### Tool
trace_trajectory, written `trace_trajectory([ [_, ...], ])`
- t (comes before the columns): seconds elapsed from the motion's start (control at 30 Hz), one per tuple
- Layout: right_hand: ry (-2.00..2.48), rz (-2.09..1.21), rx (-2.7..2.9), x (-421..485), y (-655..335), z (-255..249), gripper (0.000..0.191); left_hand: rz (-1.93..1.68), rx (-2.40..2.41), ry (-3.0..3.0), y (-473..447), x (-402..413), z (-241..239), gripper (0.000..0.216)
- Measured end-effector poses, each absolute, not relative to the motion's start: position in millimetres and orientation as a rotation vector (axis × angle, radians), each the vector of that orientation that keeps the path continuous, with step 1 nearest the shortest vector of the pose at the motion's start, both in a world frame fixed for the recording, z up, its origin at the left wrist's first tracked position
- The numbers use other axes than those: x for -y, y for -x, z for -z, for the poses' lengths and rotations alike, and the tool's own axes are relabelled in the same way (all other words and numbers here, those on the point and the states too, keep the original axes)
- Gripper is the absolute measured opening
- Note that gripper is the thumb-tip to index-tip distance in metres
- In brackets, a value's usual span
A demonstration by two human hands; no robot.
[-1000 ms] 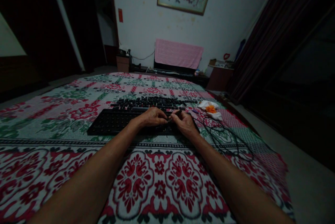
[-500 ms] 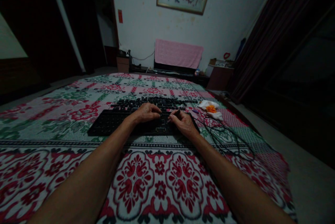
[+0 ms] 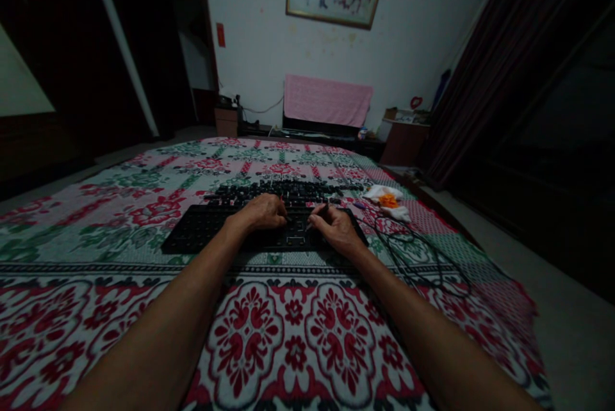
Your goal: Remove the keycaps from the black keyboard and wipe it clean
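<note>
A black keyboard point(image 3: 192, 232) lies on the patterned bedspread, its keycaps off over much of the part that shows. Over its middle is my left hand point(image 3: 262, 212), the fingers curled down and closed near the bare key positions. What they pinch, if anything, is hidden. My right hand point(image 3: 339, 228) rests over the keyboard's right part, thumb and fingers closed on a slim dark tool point(image 3: 327, 207). The tool's pale tip points down to the left; its exact kind is too dim to tell. Behind the keyboard many loose black keycaps point(image 3: 283, 190) lie spread in a band.
Right of the keyboard lie a white cloth point(image 3: 396, 212) with an orange item point(image 3: 388, 200) and a loose black cable point(image 3: 432, 264). The bedspread point(image 3: 293, 347) reaches toward a low dark stand at the wall, where a pink towel point(image 3: 327, 100) hangs over a flat object.
My left hand has drawn slightly left and its fingers have curled down toward the keyboard. My right hand stays nearly in place with the tool. The view has tilted slightly.
</note>
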State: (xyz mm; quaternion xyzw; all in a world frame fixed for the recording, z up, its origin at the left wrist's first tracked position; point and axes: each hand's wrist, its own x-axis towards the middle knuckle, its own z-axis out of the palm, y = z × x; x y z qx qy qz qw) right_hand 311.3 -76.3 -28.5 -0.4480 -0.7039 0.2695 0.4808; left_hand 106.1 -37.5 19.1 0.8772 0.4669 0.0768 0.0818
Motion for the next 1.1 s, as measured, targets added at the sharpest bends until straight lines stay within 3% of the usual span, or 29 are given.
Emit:
trace_trajectory([
  [0.27,1.116,-0.646,1.728,76,-311,29,0.021,-0.417,-1.337,-2.522,-107,38,-16,0.035],
  [0.67,1.088,-0.634,1.651,70,-317,23,0.023,-0.306,-1.296,-2.625,-114,41,-20,0.019],
  [0.9,1.211,-0.456,1.475,61,-337,21,0.023,-0.428,-1.373,-2.644,-137,20,-24,0.022],
  [1.1,1.225,-0.431,1.452,57,-342,32,0.024,-0.189,-1.445,-2.79,-183,-14,-33,0.023],
])
